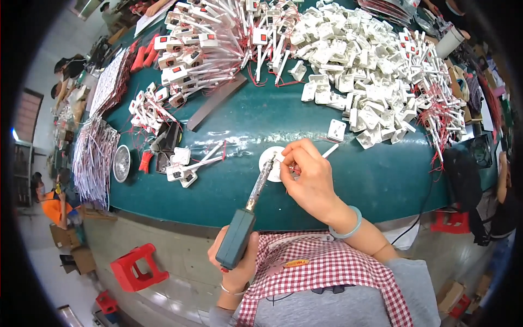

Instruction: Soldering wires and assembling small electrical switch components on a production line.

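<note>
In my left hand (233, 257) is a soldering iron (238, 234) with a dark green handle, fingers wrapped round it. Its metal barrel points up and away, the tip over a white round piece (267, 161) on the table. My right hand (311, 173) is closed in a pinch beside the tip, above that piece. A bit of red wire shows under its fingers, but what they grip is too small to make out. A thin white stick (330, 151) pokes out just behind the right hand. Beyond it lies a single white square housing (336, 131).
White housings (359, 71) are heaped at the back right. Switch assemblies with red wires (190, 60) pile up at the back left. A metal bar (217, 102), a small metal bowl (122, 163) and a few wired housings (182, 168) lie left. A red stool (138, 267) stands on the floor.
</note>
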Demonstrator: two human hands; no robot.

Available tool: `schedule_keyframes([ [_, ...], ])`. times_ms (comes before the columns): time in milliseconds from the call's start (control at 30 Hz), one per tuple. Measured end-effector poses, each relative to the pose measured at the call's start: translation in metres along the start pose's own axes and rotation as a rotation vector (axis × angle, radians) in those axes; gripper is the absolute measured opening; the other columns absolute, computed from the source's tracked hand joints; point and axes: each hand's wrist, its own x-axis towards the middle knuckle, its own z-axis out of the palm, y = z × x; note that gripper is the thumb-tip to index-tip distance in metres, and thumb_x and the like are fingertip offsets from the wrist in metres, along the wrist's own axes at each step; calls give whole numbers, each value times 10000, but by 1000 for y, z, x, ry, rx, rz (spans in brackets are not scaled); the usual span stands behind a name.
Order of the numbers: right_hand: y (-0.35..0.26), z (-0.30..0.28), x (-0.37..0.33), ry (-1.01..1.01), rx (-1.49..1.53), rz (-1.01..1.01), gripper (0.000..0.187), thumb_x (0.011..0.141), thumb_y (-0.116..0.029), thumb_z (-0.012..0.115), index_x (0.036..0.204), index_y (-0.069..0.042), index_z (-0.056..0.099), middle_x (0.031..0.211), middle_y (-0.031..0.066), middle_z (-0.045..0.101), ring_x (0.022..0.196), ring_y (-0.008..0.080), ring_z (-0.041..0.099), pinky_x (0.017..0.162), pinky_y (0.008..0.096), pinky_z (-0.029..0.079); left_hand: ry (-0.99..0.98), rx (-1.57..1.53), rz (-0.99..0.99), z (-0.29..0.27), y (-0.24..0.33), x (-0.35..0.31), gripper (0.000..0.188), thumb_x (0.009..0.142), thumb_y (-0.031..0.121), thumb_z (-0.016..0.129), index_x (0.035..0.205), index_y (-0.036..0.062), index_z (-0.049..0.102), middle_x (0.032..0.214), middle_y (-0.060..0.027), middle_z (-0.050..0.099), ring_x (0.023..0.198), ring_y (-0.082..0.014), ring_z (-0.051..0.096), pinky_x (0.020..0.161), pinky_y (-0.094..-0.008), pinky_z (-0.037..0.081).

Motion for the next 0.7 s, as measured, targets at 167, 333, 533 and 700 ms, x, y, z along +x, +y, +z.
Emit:
schedule_keyframes([
  [167,0,1,-1,10,-12,-4,107,715,31,652,747,-20,563,912,77,604,636,278,604,577,383,482,17,-2,-38,3,6,-3,171,765,20,734,904,-44,658,836,-130,654,659,-221,638,579,-299,484],
  [333,2,1,-1,9,-9,-8,104,717,32,652,749,-17,566,908,75,595,640,285,603,583,389,485,-7,98,25,4,15,2,169,768,23,735,901,-42,653,845,-130,654,662,-221,637,583,-303,485],
  [533,1,2,0,7,-12,-6,110,717,31,658,750,-13,563,905,74,592,641,287,602,582,392,485,-13,156,77,3,20,5,160,765,19,733,890,-39,652,818,-129,643,637,-223,622,565,-306,474],
  [700,1,1,-1,2,-2,0,116,714,33,662,748,-13,562,900,74,591,640,287,602,579,391,484,-28,127,10,-2,17,-1,148,766,23,737,869,-34,649,788,-114,630,612,-221,608,546,-305,460],
])
